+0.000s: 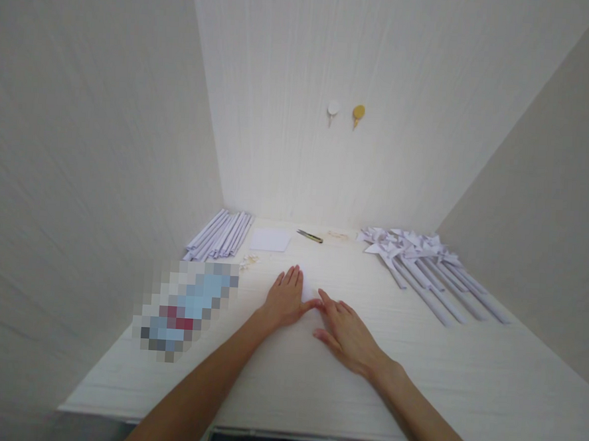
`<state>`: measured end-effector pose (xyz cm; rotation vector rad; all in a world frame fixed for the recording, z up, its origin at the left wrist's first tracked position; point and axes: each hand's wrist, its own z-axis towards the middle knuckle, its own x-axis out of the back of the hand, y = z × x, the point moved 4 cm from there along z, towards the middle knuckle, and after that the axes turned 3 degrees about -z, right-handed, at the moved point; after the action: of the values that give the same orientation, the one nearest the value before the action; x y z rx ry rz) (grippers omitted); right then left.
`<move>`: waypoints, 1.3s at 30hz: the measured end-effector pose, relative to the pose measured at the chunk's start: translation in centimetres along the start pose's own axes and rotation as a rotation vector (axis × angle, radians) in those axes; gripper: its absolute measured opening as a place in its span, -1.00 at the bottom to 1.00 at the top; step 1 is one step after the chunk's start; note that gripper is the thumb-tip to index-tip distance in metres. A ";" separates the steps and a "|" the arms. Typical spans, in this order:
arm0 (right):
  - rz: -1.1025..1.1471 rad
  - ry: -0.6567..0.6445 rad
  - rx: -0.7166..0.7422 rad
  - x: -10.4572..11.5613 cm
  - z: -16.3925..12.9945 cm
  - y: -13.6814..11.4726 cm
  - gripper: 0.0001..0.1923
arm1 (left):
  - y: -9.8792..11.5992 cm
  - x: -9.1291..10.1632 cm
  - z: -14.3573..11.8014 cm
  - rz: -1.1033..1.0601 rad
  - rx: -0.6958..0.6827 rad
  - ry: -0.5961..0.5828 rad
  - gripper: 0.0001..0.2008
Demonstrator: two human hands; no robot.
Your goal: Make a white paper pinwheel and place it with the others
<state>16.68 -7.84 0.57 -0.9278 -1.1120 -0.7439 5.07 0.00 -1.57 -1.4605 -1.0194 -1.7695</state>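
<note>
A small piece of white paper lies on the table between my hands, mostly covered by them. My left hand rests flat over its left side, fingers stretched forward and thumb pointing right. My right hand is at the paper's right edge, its index fingertip close to my left thumb. The right thumb is held apart from the fingers, and I see nothing gripped in either hand. Whether the paper is folded I cannot tell.
Rolled paper sticks lie at the back left, beside white paper sheets. A thread snipper lies near the back wall. Paper pinwheels on sticks are piled at right. A pixelated blue item lies left. Two hooks are on the wall.
</note>
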 end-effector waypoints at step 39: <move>-0.105 -0.052 -0.058 0.4 3.4 -0.6 -0.30 | 0.0 0.1 0.0 0.010 -0.044 -0.080 -0.22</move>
<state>14.92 -5.02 1.68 -0.9475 -1.1975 -0.8458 5.01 -0.03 -1.50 -1.5719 -1.0171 -1.7493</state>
